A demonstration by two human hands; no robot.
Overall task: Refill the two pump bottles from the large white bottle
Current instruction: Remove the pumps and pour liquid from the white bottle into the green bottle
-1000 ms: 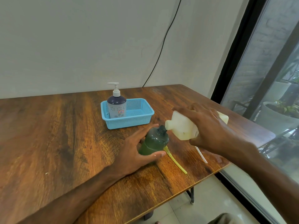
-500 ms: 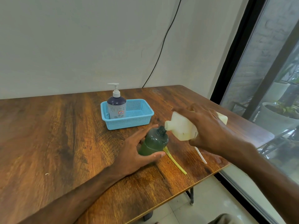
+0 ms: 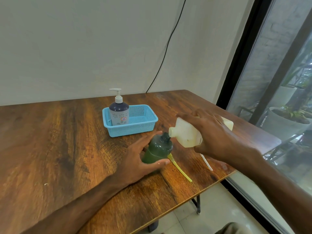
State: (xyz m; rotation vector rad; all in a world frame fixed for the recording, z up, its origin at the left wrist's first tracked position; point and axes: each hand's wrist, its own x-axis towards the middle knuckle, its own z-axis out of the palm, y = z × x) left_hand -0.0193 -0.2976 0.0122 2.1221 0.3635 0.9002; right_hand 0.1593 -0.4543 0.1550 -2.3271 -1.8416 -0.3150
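Note:
A dark green bottle (image 3: 158, 148) stands uncapped on the wooden table (image 3: 50, 149), and my left hand (image 3: 140, 159) grips its body. My right hand (image 3: 214, 137) holds the large white bottle (image 3: 185, 134) tipped on its side, with its spout touching the green bottle's open neck. A grey pump bottle (image 3: 119, 112) with a white pump head stands in the left part of a blue basket (image 3: 143, 125). A yellow pump tube (image 3: 180, 168) lies on the table beside the green bottle. A white tube (image 3: 206, 162) lies under my right wrist.
The table's right corner and front edge are close to my right arm. A black cable (image 3: 165, 53) runs down the wall behind the table. A large window with potted plants (image 3: 285, 122) outside is at the right.

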